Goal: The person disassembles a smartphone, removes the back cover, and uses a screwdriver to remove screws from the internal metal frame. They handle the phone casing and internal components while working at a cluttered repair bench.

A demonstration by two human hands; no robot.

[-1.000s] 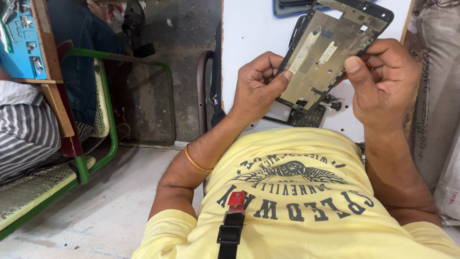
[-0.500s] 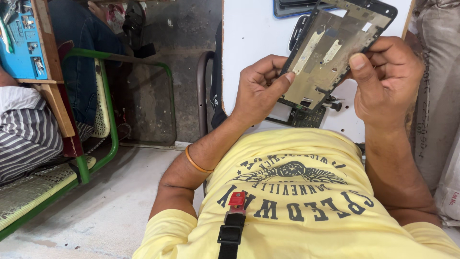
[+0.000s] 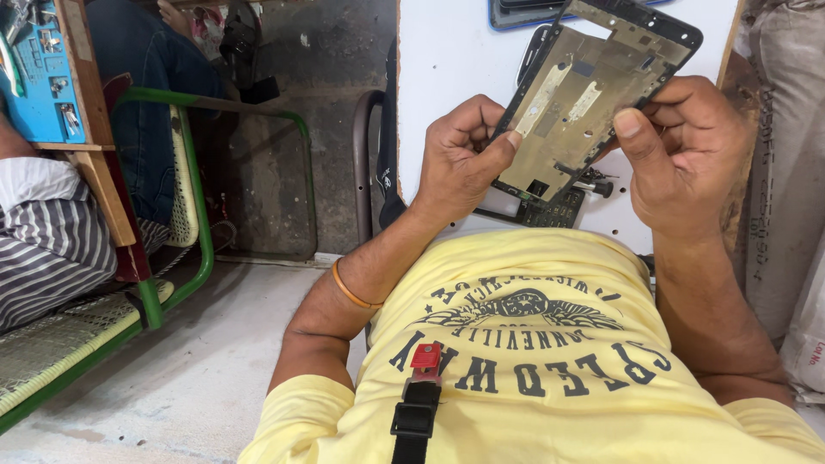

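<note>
Fingers of left hand point(image 3: 460, 163) & right hand point(image 3: 687, 155) closed on edges of flat black-framed phone chassis w/ brass-coloured metal plate point(image 3: 584, 94), held tilted above white surface point(image 3: 447, 60), over yellow shirt point(image 3: 533, 344).

Both hands hold a bare phone frame point(image 3: 593, 94), black-edged with a brass-coloured inner plate, tilted above a white bench point(image 3: 447, 60). The left hand point(image 3: 460, 159) grips its lower left edge, thumb pressed on the plate; the right hand point(image 3: 687, 155) grips the right edge, thumb on the rim. A small circuit board point(image 3: 550, 208) lies on the bench just beneath. To the left, a green-framed chair point(image 3: 193, 198) stands beside a striped sleeve point(image 3: 47, 249).
</note>
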